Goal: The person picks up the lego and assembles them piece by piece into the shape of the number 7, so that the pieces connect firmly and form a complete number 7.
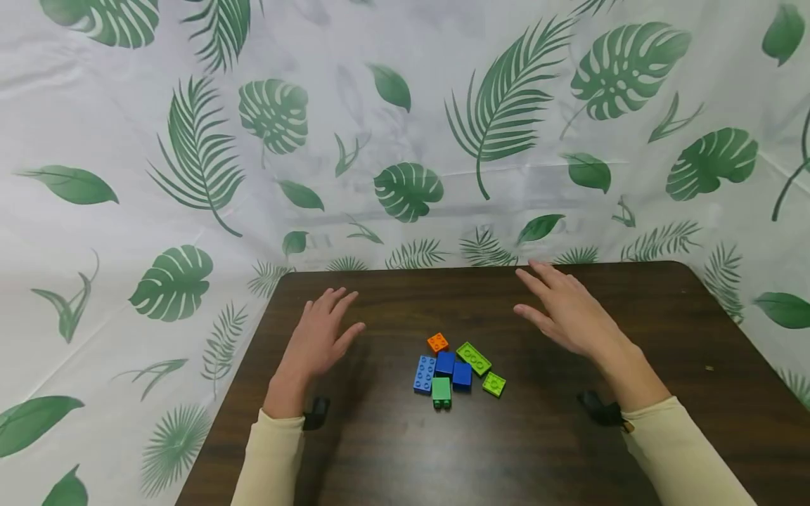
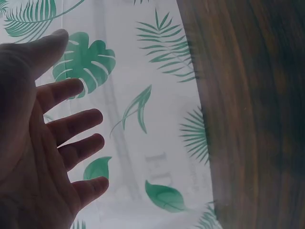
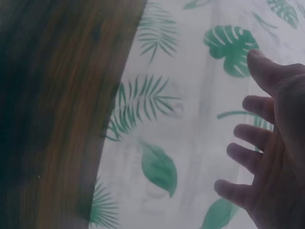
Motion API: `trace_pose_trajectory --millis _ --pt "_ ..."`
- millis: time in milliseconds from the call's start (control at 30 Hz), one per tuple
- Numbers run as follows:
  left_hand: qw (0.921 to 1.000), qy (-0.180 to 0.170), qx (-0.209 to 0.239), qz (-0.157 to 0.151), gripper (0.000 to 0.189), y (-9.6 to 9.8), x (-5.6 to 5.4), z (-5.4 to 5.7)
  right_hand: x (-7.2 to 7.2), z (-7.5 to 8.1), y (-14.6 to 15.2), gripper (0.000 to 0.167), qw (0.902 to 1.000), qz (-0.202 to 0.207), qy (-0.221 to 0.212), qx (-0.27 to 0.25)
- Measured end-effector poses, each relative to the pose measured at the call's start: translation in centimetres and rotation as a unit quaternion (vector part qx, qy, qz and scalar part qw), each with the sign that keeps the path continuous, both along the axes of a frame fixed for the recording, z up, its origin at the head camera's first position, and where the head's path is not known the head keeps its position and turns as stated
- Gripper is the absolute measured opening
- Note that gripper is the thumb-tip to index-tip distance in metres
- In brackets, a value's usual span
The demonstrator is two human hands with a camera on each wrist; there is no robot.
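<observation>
A small cluster of toy building bricks lies mid-table in the head view. It holds an orange brick (image 1: pixel 437 343), a light blue brick (image 1: pixel 425 374), two dark blue bricks (image 1: pixel 446 363), a green brick (image 1: pixel 441 392) on its side with studs toward me, a long lime brick (image 1: pixel 474 359) and a small lime brick (image 1: pixel 494 384). Left of the cluster my left hand (image 1: pixel 319 337) hovers with fingers spread and holds nothing. My right hand (image 1: pixel 572 309) is raised to the right of the bricks, fingers extended, also holding nothing. Both wrist views show bare palms with loosely spread fingers.
The dark wooden table (image 1: pixel 392 457) has rounded far corners. Behind it and along its sides hangs a white sheet (image 1: pixel 354 42) printed with green leaves. Black wrist straps (image 1: pixel 316 414) sit below both hands at the cream sleeves (image 1: pixel 268 457).
</observation>
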State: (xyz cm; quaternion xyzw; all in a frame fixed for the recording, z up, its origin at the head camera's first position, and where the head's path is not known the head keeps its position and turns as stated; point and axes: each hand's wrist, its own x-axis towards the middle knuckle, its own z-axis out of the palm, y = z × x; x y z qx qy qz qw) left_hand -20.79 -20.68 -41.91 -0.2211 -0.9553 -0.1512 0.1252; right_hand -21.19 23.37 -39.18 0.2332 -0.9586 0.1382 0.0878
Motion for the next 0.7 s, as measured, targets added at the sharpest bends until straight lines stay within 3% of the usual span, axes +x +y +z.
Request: trace_pose_trajectory --millis 133,400,600,700 --pt "0.9999 0.002 0.008 -0.012 0.06 0.7 0.3 -1.1 0.1 -1.1 -0.8 0.068 0.9999 0.008 -0.009 -0.004" --pt "0.9928 -0.048 0.041 -0.101 0.04 5.5 2.4 -4.8 1.2 -5.5 -4.4 0.05 0.999 0.018 -0.036 0.018" --pt "0.9836 -0.028 0.046 -0.172 0.028 9.0 3.8 -6.5 2.4 -8.2 -6.8 0.039 0.9979 0.021 -0.051 0.032" --pt "0.9819 -0.023 0.031 -0.185 0.027 10.1 4.5 -7.2 3.0 -9.4 -7.7 0.038 0.9972 0.026 -0.059 0.039"
